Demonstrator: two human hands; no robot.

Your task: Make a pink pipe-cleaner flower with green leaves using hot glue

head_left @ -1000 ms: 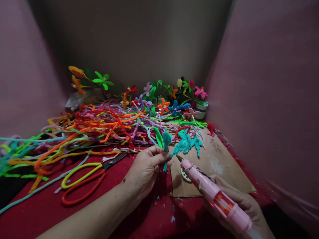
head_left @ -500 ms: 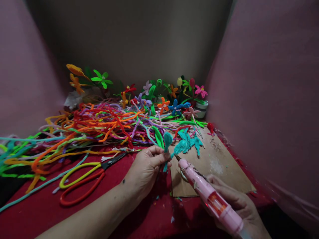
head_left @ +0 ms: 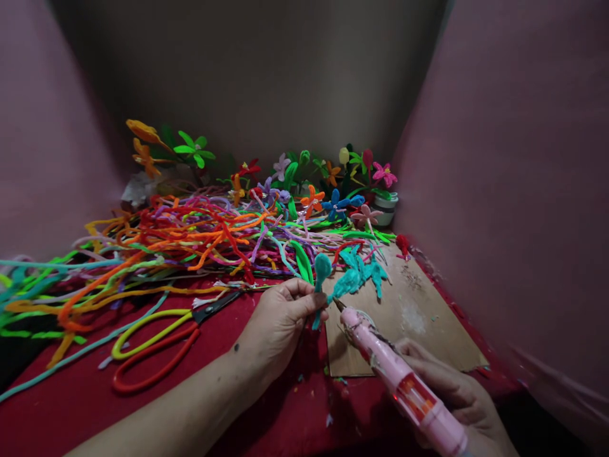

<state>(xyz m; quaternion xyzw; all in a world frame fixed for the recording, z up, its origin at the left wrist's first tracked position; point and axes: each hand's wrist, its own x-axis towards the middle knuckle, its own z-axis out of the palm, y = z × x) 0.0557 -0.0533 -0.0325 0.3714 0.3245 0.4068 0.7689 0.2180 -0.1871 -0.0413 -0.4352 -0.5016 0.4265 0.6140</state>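
Note:
Between thumb and fingers, my left hand (head_left: 285, 317) pinches a teal fuzzy piece (head_left: 323, 270) whose rounded end stands up above the fingertips. My right hand (head_left: 451, 393) is wrapped round a pink glue gun (head_left: 394, 374), its dark tip pointing up and left, close beside the left fingertips. Several teal fuzzy petal shapes (head_left: 356, 276) lie over a wooden board (head_left: 409, 330) just beyond the tip. A green leaf (head_left: 302, 261) rests behind my left hand.
Scissors with yellow and red handles (head_left: 157, 355) lie on the red cloth (head_left: 266, 412) at the left. Behind them spreads a heap of coloured fuzzy stems (head_left: 190, 235). Fuzzy flowers (head_left: 335, 204) and a small white pot (head_left: 386, 206) stand at the back.
The glue gun has shifted very slightly down and turned a little in my right hand. My left hand holds the teal piece almost unmoved.

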